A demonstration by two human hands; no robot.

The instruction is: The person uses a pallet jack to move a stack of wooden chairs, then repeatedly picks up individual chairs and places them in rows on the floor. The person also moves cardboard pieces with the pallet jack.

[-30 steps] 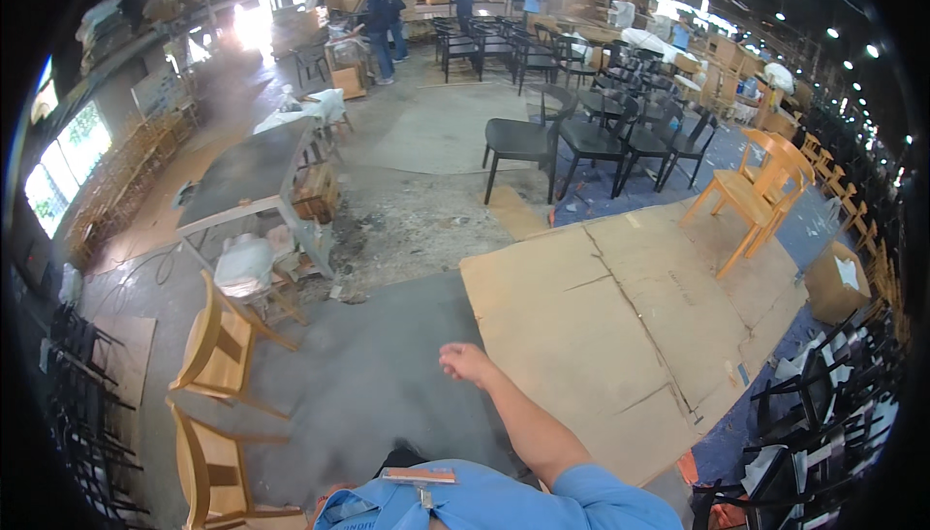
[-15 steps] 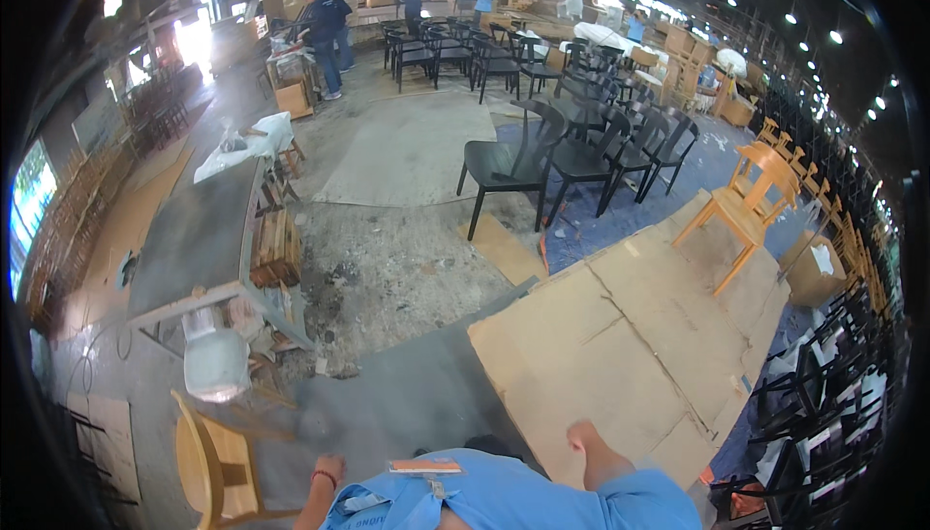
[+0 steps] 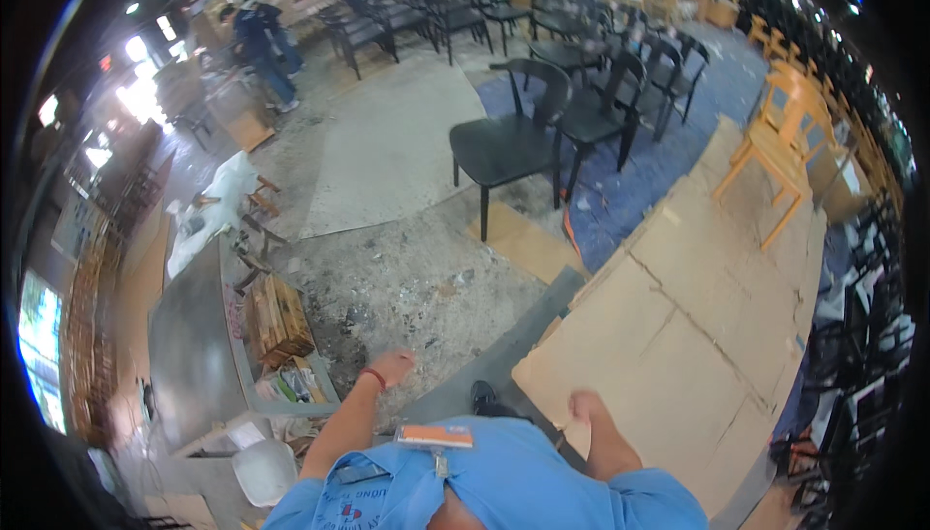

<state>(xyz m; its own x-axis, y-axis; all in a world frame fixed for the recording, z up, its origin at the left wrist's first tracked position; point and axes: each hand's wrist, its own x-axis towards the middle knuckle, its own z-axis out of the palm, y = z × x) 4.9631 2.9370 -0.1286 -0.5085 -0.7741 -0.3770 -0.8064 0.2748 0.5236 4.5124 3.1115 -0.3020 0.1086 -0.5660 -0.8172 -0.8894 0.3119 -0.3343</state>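
My left hand point(image 3: 393, 367), with a red band at its wrist, hangs in the air over the grey concrete floor. Its fingers are smeared by motion and no object shows in it. Over the edge of a large cardboard sheet point(image 3: 668, 336), my right hand point(image 3: 585, 404) is loosely curled, with nothing visible in it. Neither hand touches anything that I can see. Ahead stands a black wooden chair point(image 3: 506, 150), in front of more black chairs. A light wooden chair point(image 3: 775, 152) is on the far right part of the cardboard.
On the left are a dark-topped table point(image 3: 199, 336), a wooden crate point(image 3: 278, 317) and a white seat point(image 3: 263, 473). Stacked black chair parts point(image 3: 862, 336) line the right. A blue sheet point(image 3: 620, 202) lies under the chairs. A person point(image 3: 262, 41) stands at the far left.
I have moved forward, so the black chairs look nearer. My left hand has swung forward and up. The light chair at lower left has left the view.
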